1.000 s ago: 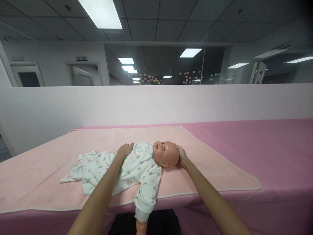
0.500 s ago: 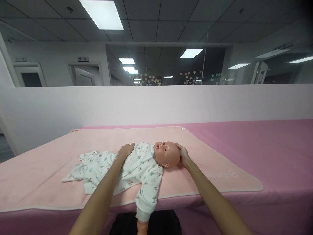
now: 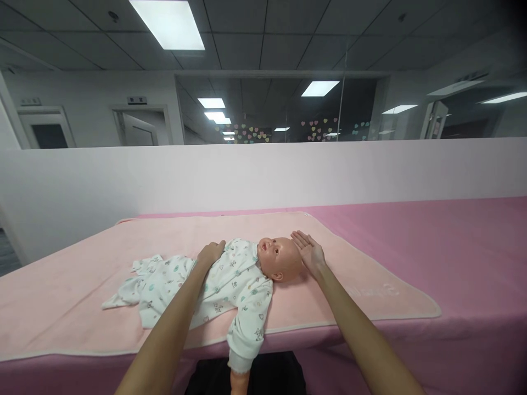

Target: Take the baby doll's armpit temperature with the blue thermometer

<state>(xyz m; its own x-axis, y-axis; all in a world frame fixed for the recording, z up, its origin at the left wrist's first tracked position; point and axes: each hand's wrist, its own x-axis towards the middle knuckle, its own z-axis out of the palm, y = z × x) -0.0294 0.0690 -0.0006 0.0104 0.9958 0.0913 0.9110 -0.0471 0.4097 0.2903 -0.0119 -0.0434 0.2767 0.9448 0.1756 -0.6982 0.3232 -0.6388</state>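
Note:
A baby doll point(image 3: 279, 259) in a white printed outfit point(image 3: 230, 282) lies on its back on a peach mat point(image 3: 99, 263), its head toward the right. My left hand point(image 3: 211, 254) rests at the doll's waist, with bent fingers against the far side of its body and the fingertips partly hidden. Beside the top of the doll's head is my right hand point(image 3: 310, 254), palm up, fingers stretched out, holding nothing. One sleeved arm of the doll hangs over the mat's near edge.
Under the mat a pink cover point(image 3: 473, 263) spreads over the table and drops down its front. A low white wall point(image 3: 263, 175) runs along the back, with glass above it. Something black point(image 3: 280, 373) shows below the table's near edge.
My right hand has come off the doll's head and turned palm up, its fingers now straightened beside the head. My left hand and the doll stay in place.

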